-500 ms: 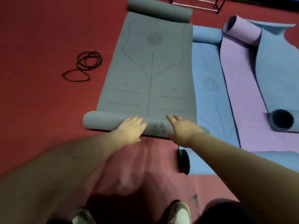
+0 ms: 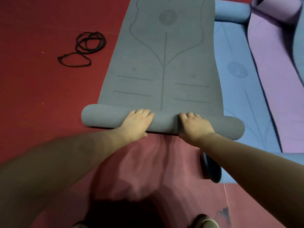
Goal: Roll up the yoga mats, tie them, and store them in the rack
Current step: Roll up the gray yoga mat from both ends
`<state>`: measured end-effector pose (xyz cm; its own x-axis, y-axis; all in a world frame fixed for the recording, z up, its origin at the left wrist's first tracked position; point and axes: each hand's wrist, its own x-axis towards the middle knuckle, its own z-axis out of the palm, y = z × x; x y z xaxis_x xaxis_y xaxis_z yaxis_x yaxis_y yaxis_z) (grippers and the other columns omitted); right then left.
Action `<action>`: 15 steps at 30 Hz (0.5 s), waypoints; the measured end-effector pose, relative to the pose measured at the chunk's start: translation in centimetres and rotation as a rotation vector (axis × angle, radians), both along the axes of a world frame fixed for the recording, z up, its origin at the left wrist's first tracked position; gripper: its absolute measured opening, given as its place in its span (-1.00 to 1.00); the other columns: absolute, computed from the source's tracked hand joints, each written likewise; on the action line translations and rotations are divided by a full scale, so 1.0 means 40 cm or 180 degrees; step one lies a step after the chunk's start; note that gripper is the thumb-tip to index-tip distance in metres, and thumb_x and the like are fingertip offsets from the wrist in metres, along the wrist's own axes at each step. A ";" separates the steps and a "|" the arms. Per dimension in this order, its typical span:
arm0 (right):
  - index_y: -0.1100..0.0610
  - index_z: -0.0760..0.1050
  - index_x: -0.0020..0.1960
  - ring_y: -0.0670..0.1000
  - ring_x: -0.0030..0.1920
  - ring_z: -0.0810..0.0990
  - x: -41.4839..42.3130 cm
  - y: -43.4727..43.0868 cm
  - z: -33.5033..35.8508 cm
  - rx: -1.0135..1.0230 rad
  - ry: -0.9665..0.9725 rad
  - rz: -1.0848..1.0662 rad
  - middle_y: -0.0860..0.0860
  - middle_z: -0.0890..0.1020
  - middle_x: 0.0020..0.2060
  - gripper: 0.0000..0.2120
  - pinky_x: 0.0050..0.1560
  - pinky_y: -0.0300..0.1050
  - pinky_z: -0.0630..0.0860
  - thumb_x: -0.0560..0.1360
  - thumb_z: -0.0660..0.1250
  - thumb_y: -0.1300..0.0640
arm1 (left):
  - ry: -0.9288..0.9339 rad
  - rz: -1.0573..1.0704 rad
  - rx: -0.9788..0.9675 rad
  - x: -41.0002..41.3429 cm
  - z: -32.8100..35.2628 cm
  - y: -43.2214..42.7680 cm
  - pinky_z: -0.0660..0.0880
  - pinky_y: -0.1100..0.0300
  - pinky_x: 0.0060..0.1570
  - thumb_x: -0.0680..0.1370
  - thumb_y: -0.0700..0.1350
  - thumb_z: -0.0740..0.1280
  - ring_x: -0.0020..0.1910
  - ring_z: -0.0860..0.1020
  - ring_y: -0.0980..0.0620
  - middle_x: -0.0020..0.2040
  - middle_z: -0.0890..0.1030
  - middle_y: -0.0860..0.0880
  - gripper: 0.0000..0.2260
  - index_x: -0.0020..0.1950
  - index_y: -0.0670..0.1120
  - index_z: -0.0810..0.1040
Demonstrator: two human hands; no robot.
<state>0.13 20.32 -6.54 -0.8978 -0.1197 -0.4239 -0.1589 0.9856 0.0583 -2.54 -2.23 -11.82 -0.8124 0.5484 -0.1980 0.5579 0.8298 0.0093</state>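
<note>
A grey yoga mat (image 2: 164, 66) lies spread on the red floor, its near end rolled into a thick tube (image 2: 100, 116). My left hand (image 2: 136, 123) presses flat on top of the tube left of centre. My right hand (image 2: 194, 125) presses on it right of centre, fingers laid over the roll. A coil of black cord (image 2: 87, 45) lies on the floor left of the mat.
A blue mat (image 2: 238, 89) lies beside the grey one on the right, its far end rolled (image 2: 232, 12). A purple mat (image 2: 276, 79) overlaps it further right. A dark rolled mat end (image 2: 212, 170) sits under my right forearm. My shoes show at the bottom edge.
The view has moved closer to the mat. Both hands have pushed the roll forward, and their fingers now lie over its top.
</note>
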 end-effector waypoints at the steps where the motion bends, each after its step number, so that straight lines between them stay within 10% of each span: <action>1: 0.08 0.31 0.38 0.16 0.27 0.45 -0.007 0.006 -0.011 0.0005 0.0016 -0.0073 0.09 0.46 0.24 -0.42 0.13 0.06 0.48 0.46 0.41 -0.10 | 0.0033 0.0063 -0.0029 0.005 -0.015 0.001 0.33 0.03 0.33 0.38 0.09 0.53 0.39 0.36 -0.09 0.43 0.36 -0.11 -0.21 0.50 -0.08 0.26; 15: 0.10 0.33 0.16 0.14 0.18 0.49 -0.017 0.038 -0.110 0.0036 0.0068 -0.0096 0.05 0.46 0.13 -0.62 -0.16 -0.03 0.40 0.46 0.43 0.08 | -0.0264 0.0158 -0.0261 0.009 -0.093 -0.025 0.37 0.02 0.23 0.61 -0.08 0.28 0.25 0.46 -0.09 0.28 0.44 -0.04 -0.35 0.60 0.18 0.02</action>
<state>-0.57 21.85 -10.93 -0.9098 -0.0877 -0.4058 -0.1277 0.9892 0.0725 -2.17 -3.24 -15.54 -0.8172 0.4871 -0.3081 0.5162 0.8563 -0.0154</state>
